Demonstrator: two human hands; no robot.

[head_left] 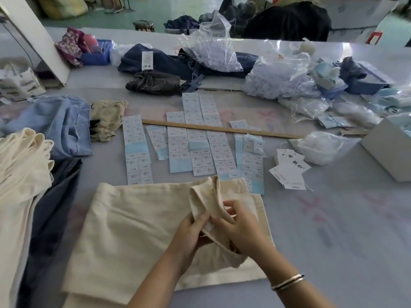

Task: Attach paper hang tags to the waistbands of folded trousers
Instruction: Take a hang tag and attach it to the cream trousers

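My left hand [192, 232] and my right hand [241, 227] meet over the cream trousers [133, 230], which lie folded flat on the table [333, 230] right under my wrists. Both sets of fingers pinch a raised fold of the waistband [208, 196], the left from below, the right curled over its edge; the cloth peaks just beyond my fingertips. A silver bangle [287, 282] sits on my right wrist. Past the fold, strips of printed sticker sheets [189, 143] lie in rows with a wooden ruler [222, 129] across them. Beyond and to the right of my right hand rests a small stack of white hang tags [289, 170], apart from the trousers.
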